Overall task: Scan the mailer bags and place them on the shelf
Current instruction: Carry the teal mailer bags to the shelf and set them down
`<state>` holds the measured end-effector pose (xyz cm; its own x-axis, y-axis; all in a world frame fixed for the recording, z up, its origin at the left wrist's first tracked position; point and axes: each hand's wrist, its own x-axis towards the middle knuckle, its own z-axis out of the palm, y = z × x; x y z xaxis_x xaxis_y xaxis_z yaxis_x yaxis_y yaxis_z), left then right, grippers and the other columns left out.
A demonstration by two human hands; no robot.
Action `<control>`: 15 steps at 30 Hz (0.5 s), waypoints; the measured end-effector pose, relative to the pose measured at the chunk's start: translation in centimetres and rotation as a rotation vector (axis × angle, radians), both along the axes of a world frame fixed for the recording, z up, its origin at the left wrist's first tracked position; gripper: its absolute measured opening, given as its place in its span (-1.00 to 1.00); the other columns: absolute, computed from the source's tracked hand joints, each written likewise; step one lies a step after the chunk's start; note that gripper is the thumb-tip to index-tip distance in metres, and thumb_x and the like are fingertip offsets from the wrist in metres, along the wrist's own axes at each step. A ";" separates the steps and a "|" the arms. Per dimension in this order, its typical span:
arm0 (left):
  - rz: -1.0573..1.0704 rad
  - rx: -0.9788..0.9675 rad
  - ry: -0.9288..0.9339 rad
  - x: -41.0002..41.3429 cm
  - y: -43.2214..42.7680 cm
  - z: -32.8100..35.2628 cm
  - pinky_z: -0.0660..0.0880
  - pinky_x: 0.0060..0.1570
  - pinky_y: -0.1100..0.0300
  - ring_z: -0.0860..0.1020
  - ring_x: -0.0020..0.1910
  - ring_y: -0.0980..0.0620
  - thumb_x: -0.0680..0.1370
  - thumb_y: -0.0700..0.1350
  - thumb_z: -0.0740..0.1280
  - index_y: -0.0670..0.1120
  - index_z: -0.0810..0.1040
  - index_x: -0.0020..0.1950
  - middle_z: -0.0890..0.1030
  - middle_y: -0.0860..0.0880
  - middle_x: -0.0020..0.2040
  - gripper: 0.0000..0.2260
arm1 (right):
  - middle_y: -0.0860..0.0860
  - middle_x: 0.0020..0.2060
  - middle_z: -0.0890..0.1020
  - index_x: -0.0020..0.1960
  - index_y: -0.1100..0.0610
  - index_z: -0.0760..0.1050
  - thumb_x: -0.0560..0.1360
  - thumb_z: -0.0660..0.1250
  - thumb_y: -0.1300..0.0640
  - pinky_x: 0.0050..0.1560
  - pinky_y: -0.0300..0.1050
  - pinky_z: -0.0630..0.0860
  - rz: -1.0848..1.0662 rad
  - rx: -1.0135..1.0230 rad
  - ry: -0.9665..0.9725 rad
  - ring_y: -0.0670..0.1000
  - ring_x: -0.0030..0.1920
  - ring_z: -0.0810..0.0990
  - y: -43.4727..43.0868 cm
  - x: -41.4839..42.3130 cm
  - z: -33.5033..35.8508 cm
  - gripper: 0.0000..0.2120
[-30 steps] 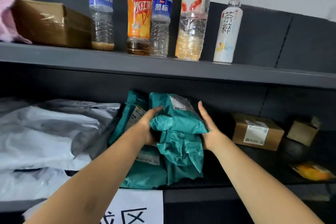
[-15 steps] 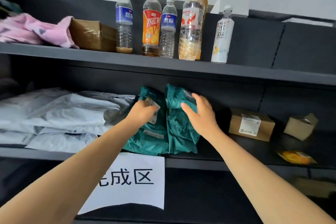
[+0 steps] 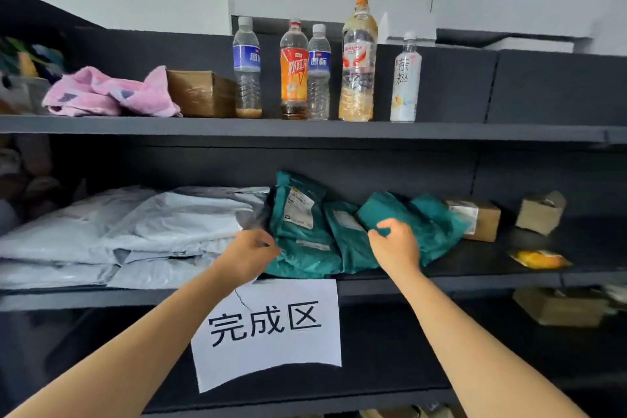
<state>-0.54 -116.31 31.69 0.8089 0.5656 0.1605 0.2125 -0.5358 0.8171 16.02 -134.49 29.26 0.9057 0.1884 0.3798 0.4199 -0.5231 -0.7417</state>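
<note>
Reaching into the middle shelf, we have both hands at the row of teal mailer bags in the centre of the frame, just above the paper sign. Our left hand sits against the lower left edge of the leaning bag, whose long axis stands nearly upright with its label facing us. The fingers there are curled, and we cannot tell whether they pinch the edge or only touch it. Our right hand is the nearer one to the slumped bag, which lies just beyond it toward the upper right, its length slanting toward the cardboard box. These fingers are loosely curled at the bag's near end, and we cannot tell if they grip it. We judge that any straightening of that bag falls to the right hand, working along its slant.
</note>
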 end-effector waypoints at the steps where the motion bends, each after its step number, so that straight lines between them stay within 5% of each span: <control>1: -0.021 -0.011 0.002 0.2 -0.3 -0.4 0.36 -0.32 0.28 0.45 -0.29 0.04 0.53 -0.20 0.33 -0.14 0.51 -0.06 0.52 -0.08 -0.19 -0.98 | 0.12 0.15 0.59 0.20 0.13 0.53 0.51 0.31 0.04 0.08 0.06 0.51 -0.034 -0.009 0.050 0.15 0.04 0.58 -0.9 0.3 -0.8 -0.70; 6: -0.081 -0.046 -0.058 4.4 -3.2 -2.0 0.35 -0.40 0.30 0.42 -0.36 0.06 0.54 -0.22 0.30 -0.14 0.49 -0.02 0.50 -0.04 -0.25 -0.96 | 0.11 0.18 0.59 0.25 0.21 0.52 0.55 0.28 0.08 0.00 -0.06 0.43 -0.189 0.156 0.256 0.15 0.16 0.54 -5.6 3.2 -2.7 -0.67; 11: -0.129 0.057 -0.142 13.1 -7.4 -1.3 0.36 -0.37 0.17 0.47 -0.31 -0.07 0.54 -0.14 0.28 -0.15 0.42 0.13 0.53 -0.15 -0.12 -0.81 | 0.16 0.10 0.59 0.28 0.27 0.48 0.55 0.30 0.09 0.08 0.04 0.46 -0.233 0.270 0.327 0.18 0.09 0.53 -9.7 10.3 -2.0 -0.63; 13: -0.079 0.136 -0.096 16.9 -8.4 -1.7 0.38 -0.30 0.13 0.47 -0.15 -0.15 0.52 -0.08 0.24 -0.18 0.40 0.15 0.48 -0.22 -0.02 -0.74 | 0.31 0.21 0.54 0.30 0.39 0.43 0.52 0.35 0.12 0.17 0.16 0.46 -0.247 0.368 0.407 0.28 0.19 0.52 -10.7 13.6 -1.5 -0.54; 15: 0.036 0.241 0.095 20.0 -8.6 -2.6 0.39 0.08 0.01 0.34 0.22 -0.29 0.52 -0.02 0.24 -0.23 0.33 0.26 0.37 -0.27 0.21 -0.59 | 0.28 0.33 0.46 0.37 0.36 0.34 0.48 0.41 0.11 0.24 0.16 0.44 -0.220 0.511 0.566 0.27 0.28 0.47 -11.4 16.4 -1.4 -0.43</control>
<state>19.50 -124.88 29.08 0.8068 0.5489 0.2184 0.3044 -0.7032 0.6426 32.38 -145.85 27.83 0.9832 -0.0904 -0.1582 -0.1661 -0.0876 -0.9822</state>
